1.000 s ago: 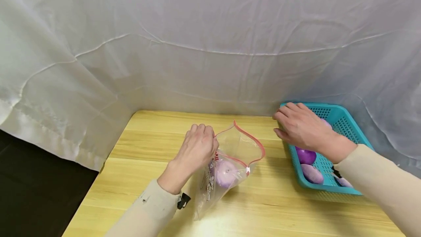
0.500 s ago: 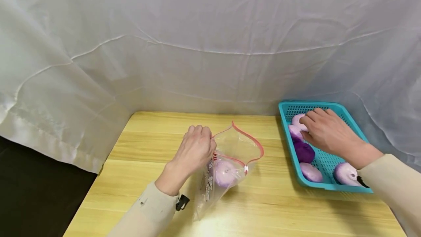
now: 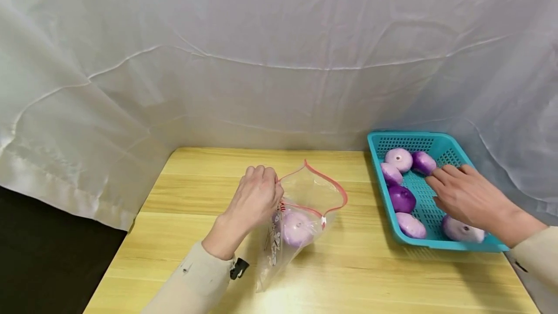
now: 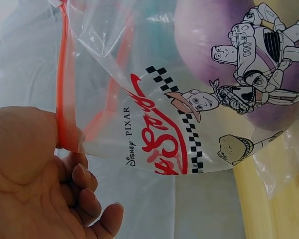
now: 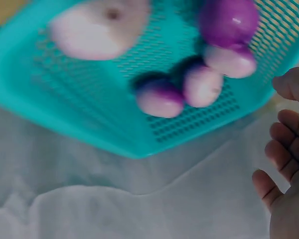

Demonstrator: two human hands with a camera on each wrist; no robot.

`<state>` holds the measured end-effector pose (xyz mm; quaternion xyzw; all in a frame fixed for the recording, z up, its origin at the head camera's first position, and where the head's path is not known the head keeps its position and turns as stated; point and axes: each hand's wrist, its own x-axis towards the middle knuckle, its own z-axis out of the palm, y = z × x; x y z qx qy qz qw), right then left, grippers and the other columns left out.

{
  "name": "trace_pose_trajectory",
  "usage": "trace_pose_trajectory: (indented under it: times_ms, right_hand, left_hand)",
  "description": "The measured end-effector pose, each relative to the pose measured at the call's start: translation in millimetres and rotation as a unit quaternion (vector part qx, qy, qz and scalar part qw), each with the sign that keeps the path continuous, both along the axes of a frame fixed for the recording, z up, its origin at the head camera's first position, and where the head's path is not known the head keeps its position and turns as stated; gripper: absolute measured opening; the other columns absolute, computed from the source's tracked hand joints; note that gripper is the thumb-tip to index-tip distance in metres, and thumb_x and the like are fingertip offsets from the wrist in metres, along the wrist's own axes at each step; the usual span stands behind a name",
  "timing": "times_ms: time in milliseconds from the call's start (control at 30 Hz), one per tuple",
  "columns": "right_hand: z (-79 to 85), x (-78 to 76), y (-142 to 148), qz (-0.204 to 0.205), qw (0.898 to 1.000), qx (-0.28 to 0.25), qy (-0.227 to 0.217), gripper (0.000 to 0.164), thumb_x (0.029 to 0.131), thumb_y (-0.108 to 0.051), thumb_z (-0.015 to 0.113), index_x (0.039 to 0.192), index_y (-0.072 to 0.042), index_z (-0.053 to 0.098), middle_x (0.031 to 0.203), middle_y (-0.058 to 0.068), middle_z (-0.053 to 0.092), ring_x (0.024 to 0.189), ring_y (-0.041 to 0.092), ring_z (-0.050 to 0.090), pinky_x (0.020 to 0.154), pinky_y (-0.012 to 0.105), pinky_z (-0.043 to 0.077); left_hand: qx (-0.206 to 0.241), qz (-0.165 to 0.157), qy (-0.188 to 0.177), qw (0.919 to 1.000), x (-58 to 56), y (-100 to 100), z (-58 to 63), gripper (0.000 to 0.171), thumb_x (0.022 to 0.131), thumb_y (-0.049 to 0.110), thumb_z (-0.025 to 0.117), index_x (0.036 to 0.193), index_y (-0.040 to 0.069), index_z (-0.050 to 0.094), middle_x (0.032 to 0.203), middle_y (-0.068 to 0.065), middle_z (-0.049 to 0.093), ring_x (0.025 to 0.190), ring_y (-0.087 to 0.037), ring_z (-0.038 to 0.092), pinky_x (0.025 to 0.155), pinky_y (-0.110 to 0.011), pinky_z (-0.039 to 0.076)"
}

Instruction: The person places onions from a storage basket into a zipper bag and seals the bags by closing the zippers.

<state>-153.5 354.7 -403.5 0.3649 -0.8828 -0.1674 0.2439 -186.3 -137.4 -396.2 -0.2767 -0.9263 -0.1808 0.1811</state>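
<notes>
My left hand (image 3: 257, 197) pinches one top corner of a clear zip bag (image 4: 154, 119) with a red zip rim and printed cartoon figures. The bag's mouth gapes, and a pale purple onion (image 3: 298, 229) lies inside it. My right hand (image 3: 472, 202), fingers loosely bent and holding nothing, hovers over the right part of a teal basket (image 3: 436, 244). In that basket lie several onions, among them a dark purple onion (image 3: 402, 199) at the left side and a pale onion (image 3: 462, 230) below my right hand. The right wrist view shows the right hand's fingers (image 5: 279, 149) apart from the onions.
A light wooden table (image 3: 196, 183) bears the bag and the basket. Pale cloth (image 3: 279, 105) hangs behind its far edge and along the left side. A dark area (image 3: 52, 256) lies beyond the table's left edge.
My right hand has moved right from the basket's left rim to above its right part, uncovering onions. My left hand keeps its hold on the bag, which has hardly moved.
</notes>
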Motion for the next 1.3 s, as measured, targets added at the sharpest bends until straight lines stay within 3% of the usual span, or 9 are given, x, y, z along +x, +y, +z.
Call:
trace_pose_trajectory:
  times_ms: [400,500,567,633,767,900,1000,1167,1300]
  right_hand:
    - [-24.9,29.1,58.6,-0.005,0.993,0.111,-0.035,0.091,0.104,-0.043,-0.011,0.114,-0.007,0.071,0.113,0.013,0.069,0.097,0.034,0.055,0.072,0.046,0.039]
    - [-23.9,34.0,65.0,-0.063,0.981,0.166,-0.078,0.049,0.114,-0.034,0.028,0.123,-0.013,0.072,0.125,0.010,0.070,0.111,0.033,0.060,0.085,0.051,0.046]
    - [-22.9,36.0,66.8,-0.099,0.969,0.202,-0.103,0.027,0.106,-0.029,0.060,0.127,-0.017,0.071,0.132,0.007,0.069,0.120,0.033,0.062,0.094,0.056,0.048]
    - [-22.4,37.4,67.8,-0.126,0.958,0.226,-0.123,0.053,0.082,-0.025,0.087,0.132,-0.019,0.068,0.138,0.006,0.067,0.127,0.033,0.061,0.101,0.058,0.047]
    - [-25.6,37.2,72.9,-0.103,0.963,0.219,-0.119,0.076,0.076,-0.020,0.091,0.143,-0.019,0.056,0.140,0.008,0.065,0.129,0.035,0.059,0.106,0.062,0.045]
    - [-31.1,33.9,79.7,-0.053,0.976,0.190,-0.098,0.140,0.066,-0.006,0.094,0.169,-0.030,0.001,0.139,0.010,0.063,0.127,0.037,0.059,0.107,0.065,0.044]
    - [-35.4,30.1,82.7,-0.040,0.978,0.184,-0.091,0.168,0.058,-0.003,0.096,0.157,-0.031,-0.037,0.138,0.012,0.062,0.126,0.038,0.058,0.106,0.066,0.044]
    - [-42.3,26.1,81.3,-0.049,0.973,0.202,-0.098,0.170,0.060,-0.006,0.097,0.151,-0.033,-0.043,0.139,0.010,0.061,0.128,0.037,0.058,0.106,0.065,0.045]
    - [-46.8,25.1,78.6,-0.069,0.966,0.219,-0.119,0.126,0.071,-0.010,0.093,0.164,-0.042,0.014,0.141,0.009,0.060,0.130,0.036,0.056,0.106,0.064,0.045]
  left_hand:
    - [-0.001,0.003,-0.008,1.0000,0.2,-0.1,-1.3,0.017,0.097,0.012,0.058,0.081,0.007,0.055,0.074,-0.002,0.044,0.070,-0.024,0.040,0.062,-0.030,0.033]
    - [-0.001,0.003,-0.008,1.0000,0.0,-0.4,-1.1,0.017,0.097,0.012,0.058,0.081,0.007,0.055,0.074,-0.002,0.044,0.070,-0.024,0.040,0.062,-0.031,0.033]
    - [-0.001,0.004,-0.008,1.0000,-0.1,-0.6,-1.0,0.017,0.098,0.012,0.058,0.081,0.008,0.055,0.074,-0.002,0.044,0.070,-0.024,0.040,0.062,-0.031,0.033]
    - [-0.001,0.004,-0.007,1.0000,-0.1,-0.7,-1.2,0.017,0.098,0.012,0.058,0.081,0.007,0.055,0.073,-0.002,0.044,0.070,-0.024,0.040,0.062,-0.031,0.033]
    - [-0.004,0.003,-0.010,0.9999,-0.8,-0.5,-1.7,0.017,0.098,0.012,0.058,0.081,0.008,0.055,0.073,-0.002,0.044,0.070,-0.024,0.040,0.062,-0.031,0.033]
    - [-0.006,0.002,-0.014,0.9999,-1.8,-0.5,-2.2,0.018,0.098,0.012,0.057,0.081,0.008,0.054,0.073,-0.002,0.045,0.071,-0.024,0.040,0.063,-0.031,0.034]
    - [-0.010,0.003,-0.020,0.9997,-2.2,-0.7,-2.4,0.018,0.099,0.012,0.056,0.081,0.008,0.054,0.074,-0.003,0.045,0.071,-0.024,0.040,0.063,-0.032,0.034]
    - [-0.012,0.004,-0.028,0.9995,-1.5,-0.8,-2.1,0.017,0.100,0.013,0.055,0.083,0.008,0.055,0.075,-0.002,0.046,0.072,-0.024,0.041,0.064,-0.032,0.035]
    - [-0.014,0.003,-0.027,0.9995,-1.1,-0.8,-2.1,0.016,0.100,0.013,0.055,0.084,0.009,0.055,0.075,-0.002,0.046,0.073,-0.024,0.041,0.064,-0.032,0.035]
